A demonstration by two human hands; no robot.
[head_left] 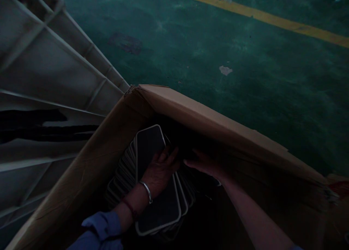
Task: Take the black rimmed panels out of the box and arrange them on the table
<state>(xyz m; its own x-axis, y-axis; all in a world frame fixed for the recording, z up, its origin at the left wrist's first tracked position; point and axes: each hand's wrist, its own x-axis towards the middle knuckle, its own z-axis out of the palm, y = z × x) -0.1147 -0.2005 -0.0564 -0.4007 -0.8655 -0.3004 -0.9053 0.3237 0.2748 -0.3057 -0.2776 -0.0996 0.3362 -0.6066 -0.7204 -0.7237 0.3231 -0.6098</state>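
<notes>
In box (pixel 218 123), uneven stack (pixel 125 173) may be toppled if pushed by L hand (pixel 159 173) (fingers spread, nothing gripped); R hand (pixel 205 164) half-open, hold unclear.

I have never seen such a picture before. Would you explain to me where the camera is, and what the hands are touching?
One camera, worn on a person's head, looks forward and down. There is no machine, just the person's own arms. The left hand rests, fingers spread, on a stack of dark, pale-edged panels inside a cardboard box. The right hand is beside it; the box is too dark there to tell whether it holds anything. Beyond lies a green floor with a yellow line.
</notes>
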